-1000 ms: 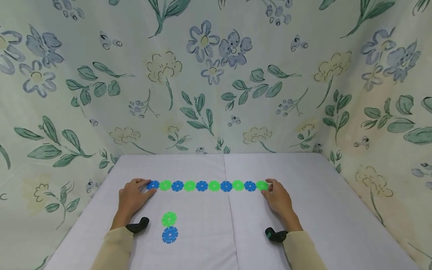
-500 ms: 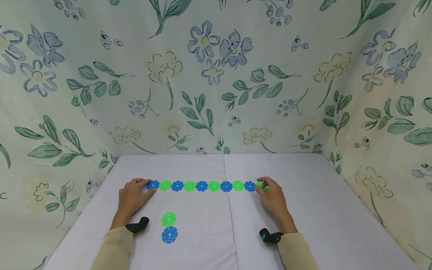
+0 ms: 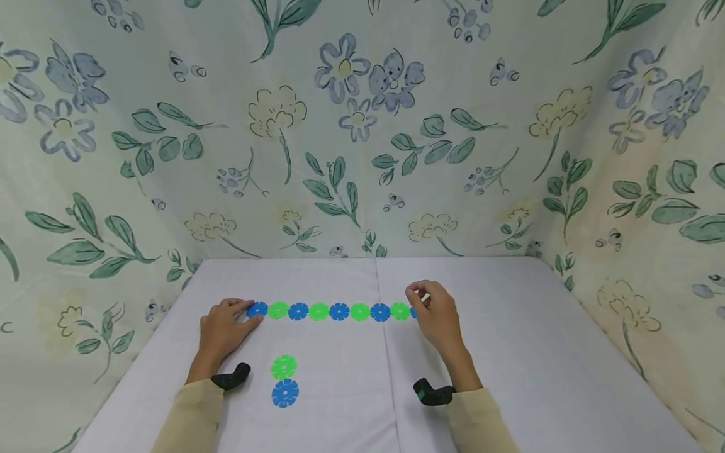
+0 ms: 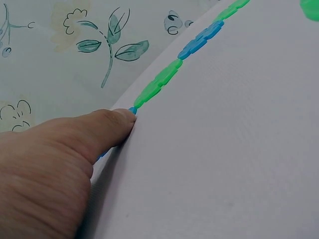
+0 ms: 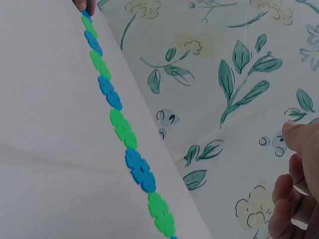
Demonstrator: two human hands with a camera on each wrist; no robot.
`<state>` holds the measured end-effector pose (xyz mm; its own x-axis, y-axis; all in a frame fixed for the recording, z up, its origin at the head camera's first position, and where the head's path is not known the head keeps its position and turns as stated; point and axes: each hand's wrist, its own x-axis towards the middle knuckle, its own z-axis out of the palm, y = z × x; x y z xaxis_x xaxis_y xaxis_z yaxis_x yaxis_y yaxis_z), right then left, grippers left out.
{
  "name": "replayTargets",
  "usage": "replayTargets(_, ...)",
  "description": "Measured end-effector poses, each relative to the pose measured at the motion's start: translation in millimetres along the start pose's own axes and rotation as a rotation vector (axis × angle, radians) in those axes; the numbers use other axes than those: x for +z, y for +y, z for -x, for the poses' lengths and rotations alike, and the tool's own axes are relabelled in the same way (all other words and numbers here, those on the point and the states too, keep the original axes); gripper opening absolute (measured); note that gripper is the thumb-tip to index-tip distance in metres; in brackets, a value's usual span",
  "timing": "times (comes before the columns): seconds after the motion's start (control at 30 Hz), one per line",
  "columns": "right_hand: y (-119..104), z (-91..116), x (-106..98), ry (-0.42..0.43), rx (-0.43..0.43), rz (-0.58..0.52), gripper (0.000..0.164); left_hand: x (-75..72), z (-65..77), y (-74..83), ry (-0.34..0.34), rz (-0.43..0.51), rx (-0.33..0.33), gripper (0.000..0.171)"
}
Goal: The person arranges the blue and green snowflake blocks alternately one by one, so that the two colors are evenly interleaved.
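A straight row of alternating blue and green plastic interlocking discs, with notched edges like flowers, lies across the table; a blue disc (image 3: 338, 311) sits mid-row. My left hand (image 3: 223, 330) pinches the blue end disc (image 3: 259, 308) between thumb and fingers; in the left wrist view the thumb (image 4: 119, 119) covers most of it. Raised over the row's right end, my right hand (image 3: 438, 314) holds nothing, its fingers (image 5: 283, 188) loosely bent. That hand hides the last green disc and most of the blue one beside it in the head view.
Nearer the front, a green disc (image 3: 284, 367) and a blue disc (image 3: 285, 393) lie edge to edge. White cloth (image 3: 334, 402) with a fold line covers the table. Floral curtains (image 3: 362, 157) stand behind and at both sides.
My right hand has left the green disc at the row's right end, moving left and upward over the row. The left hand and the discs stay where they were.
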<state>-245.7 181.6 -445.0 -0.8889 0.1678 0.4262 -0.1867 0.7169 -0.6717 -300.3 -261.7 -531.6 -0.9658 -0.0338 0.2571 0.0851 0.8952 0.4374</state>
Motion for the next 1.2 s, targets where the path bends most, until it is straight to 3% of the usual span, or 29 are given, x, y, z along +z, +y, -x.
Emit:
replayTargets(0.53, -71.4, 17.8, 16.5, 0.045, -0.197, -0.213, 0.011, -1.3, 3.5, 2.9, 0.020, 0.006, 0.011, 0.058)
replayTargets(0.7, -93.4, 24.3, 25.8, 0.008, -0.245, -0.291, 0.011, -0.8, 2.5, 3.4, 0.019, 0.007, 0.012, 0.058)
replayTargets(0.9, -114.1, 32.2, 41.7, -0.052, -0.241, -0.349, 0.015, -0.7, 1.9, 1.8, 0.011, 0.007, -0.002, 0.059)
replayTargets(1.2, -123.0, 43.4, 59.9, -0.132, -0.256, -0.410, 0.021, -2.7, 2.9, 3.8, 0.006, -0.004, -0.006, 0.060)
